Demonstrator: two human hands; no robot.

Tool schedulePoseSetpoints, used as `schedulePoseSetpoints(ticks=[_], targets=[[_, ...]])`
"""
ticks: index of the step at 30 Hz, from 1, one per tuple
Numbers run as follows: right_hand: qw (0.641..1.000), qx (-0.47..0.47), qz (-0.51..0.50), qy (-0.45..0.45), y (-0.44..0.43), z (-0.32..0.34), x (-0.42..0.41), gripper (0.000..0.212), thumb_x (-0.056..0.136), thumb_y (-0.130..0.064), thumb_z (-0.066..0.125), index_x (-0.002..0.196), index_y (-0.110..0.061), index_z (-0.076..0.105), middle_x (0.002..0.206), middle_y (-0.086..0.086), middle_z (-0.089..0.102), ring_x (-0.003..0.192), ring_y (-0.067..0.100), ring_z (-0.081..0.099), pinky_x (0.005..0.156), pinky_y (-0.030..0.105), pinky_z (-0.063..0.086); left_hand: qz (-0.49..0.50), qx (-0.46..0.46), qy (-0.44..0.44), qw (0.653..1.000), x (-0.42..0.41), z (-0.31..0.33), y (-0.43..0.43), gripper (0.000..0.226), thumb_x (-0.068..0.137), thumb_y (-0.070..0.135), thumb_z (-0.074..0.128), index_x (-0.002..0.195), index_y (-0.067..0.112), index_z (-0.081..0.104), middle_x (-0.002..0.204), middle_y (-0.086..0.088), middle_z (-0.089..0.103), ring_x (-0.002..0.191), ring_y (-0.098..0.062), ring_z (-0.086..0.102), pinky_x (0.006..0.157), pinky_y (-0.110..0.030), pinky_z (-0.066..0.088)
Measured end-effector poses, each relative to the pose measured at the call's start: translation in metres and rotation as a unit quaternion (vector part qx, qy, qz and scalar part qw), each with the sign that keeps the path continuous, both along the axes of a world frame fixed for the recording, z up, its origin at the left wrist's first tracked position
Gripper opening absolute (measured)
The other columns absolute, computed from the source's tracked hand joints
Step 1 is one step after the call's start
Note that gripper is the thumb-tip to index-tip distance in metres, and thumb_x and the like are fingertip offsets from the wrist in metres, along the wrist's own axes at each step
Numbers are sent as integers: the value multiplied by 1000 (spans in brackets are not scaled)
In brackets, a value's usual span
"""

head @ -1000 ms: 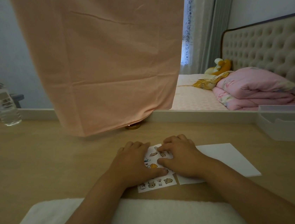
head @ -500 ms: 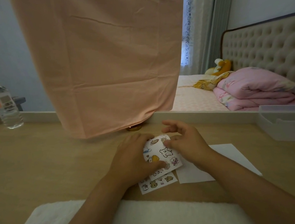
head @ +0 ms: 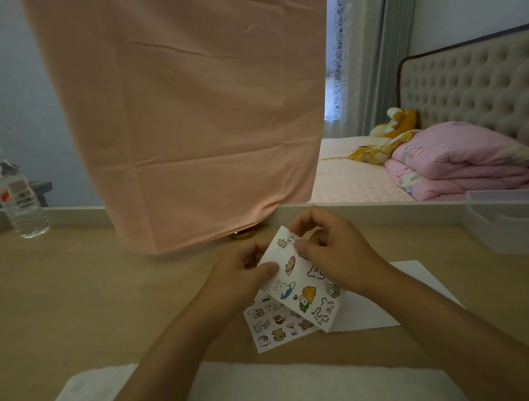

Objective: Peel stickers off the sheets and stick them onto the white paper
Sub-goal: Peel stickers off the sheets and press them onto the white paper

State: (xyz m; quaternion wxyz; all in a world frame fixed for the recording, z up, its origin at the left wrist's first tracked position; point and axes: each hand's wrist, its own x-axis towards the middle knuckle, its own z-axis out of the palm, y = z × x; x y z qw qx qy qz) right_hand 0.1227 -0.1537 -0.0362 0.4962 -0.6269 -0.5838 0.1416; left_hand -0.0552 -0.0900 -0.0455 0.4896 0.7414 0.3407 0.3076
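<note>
Across the lower half of the frame: pale wooden desk (head: 70,304). Lying flat on it, right of centre and partly covered: the white paper (head: 414,285).

In the lower centre, raised off the desk and tilted: the held sticker sheet (head: 299,282). Printed face turned to the camera. Long axis running from upper centre down toward lower right, far end high, near end low. Just under that near end, flat on the desk and touching the left edge of the paper: the second sticker sheet (head: 271,328).

Gripped at the left edge by the left hand (head: 242,275), thumb on the printed face, fingers behind. Pinched at the upper corner by the right hand (head: 332,255), thumb and forefinger closed there, apparently picking at a small sticker (head: 291,239). Edge of it lifted or not: cannot tell.

Probably very light, thin and floppy, with a smooth and a little slippery face. Easy to bend, easy to crease under a hard squeeze. Better to support from behind along one edge, and to take each sticker only at its rim with a nail. Better also to pull low and slowly, to avoid tearing or curling.
</note>
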Motion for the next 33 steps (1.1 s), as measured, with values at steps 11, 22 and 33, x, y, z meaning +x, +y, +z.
schedulePoseSetpoints(ticks=[11,22,33], targets=[[956,157,-13,-246,2,-2,-2,15,93,-23,69,106,-24,77,98,-17,56,88,3,55,74,19,47,34,-43,-146,988,7,-3,-3,12,97,15,62,101,12,73,92,-1,78,83,-16,75,69,-23,60],[975,138,-14,-172,4,-5,-9,11,90,-24,74,100,-25,79,88,-20,66,75,-4,58,67,17,46,53,-5,-188,981,8,-8,-3,13,89,16,72,100,12,77,95,-4,77,91,-19,74,81,-30,61],[974,161,-16,-159,5,-4,-8,11,89,-27,74,99,-26,80,86,-16,71,70,4,61,64,26,53,44,35,-189,980,7,-5,-5,12,91,17,69,99,18,77,96,1,77,94,-16,72,86,-32,58]])
